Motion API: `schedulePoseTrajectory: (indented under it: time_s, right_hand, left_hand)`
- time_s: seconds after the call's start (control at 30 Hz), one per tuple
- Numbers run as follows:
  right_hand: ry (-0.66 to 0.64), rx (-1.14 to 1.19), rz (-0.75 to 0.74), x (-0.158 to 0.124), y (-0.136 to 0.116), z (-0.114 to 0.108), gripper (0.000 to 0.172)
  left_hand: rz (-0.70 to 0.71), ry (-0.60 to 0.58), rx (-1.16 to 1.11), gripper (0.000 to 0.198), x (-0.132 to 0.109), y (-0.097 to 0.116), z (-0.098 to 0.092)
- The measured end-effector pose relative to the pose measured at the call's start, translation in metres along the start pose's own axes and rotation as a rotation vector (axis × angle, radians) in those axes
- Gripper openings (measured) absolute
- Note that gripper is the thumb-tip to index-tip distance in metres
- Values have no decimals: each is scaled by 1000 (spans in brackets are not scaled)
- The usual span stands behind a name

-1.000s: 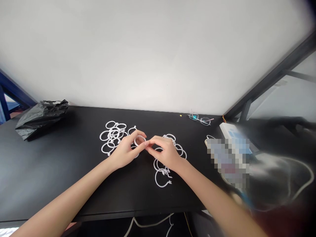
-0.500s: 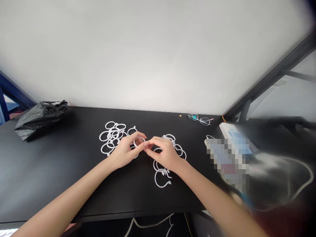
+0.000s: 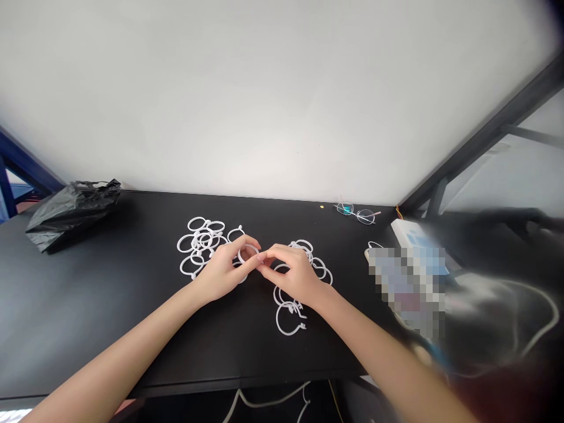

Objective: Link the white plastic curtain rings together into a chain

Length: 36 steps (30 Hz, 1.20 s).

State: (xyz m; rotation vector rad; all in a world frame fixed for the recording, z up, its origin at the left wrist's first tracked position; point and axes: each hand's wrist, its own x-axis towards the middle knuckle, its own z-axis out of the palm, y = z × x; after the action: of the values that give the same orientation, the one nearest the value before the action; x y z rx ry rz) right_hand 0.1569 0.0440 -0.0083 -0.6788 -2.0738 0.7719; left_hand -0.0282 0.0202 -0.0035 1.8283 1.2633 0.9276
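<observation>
Barely any change over the last second: both hands sit where they were, only a slight shift of the view.

- Left hand (image 3: pixel 222 273): thumb and forefinger pinch a white ring (image 3: pixel 249 246), held just above the table (image 3: pixel 110 294), mid-scene. The other fingers are curled loosely under it.
- Right hand (image 3: pixel 295 273): its fingertips are pressed together at the right edge of the same ring, meeting the left fingertips. The exact contact point is too small to tell.
- The ring has not left the fingers and looks no different in shape, so I judge the handling is at the same stage as a second ago.
- Left pile of rings (image 3: pixel 200 244): lies just far-left of the left hand, unchanged.
- Right pile of rings (image 3: pixel 321 269): partly under the right hand, with one larger open ring (image 3: pixel 288 320) nearer. No ring has been added or taken.
- Elsewhere: a black bag (image 3: pixel 70 211) at far left, glasses (image 3: pixel 356 212) at the far edge, and a white box (image 3: pixel 412 235) at right.
</observation>
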Motion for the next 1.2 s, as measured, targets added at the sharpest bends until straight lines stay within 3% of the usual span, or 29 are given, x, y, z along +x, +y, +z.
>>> schedulePoseTrajectory:
  time_s: [1.2]
  right_hand:
    - [-133, -6, 96, -2, 3, 3, 5]
  left_hand:
    - [29, -41, 64, 25, -1, 2, 1]
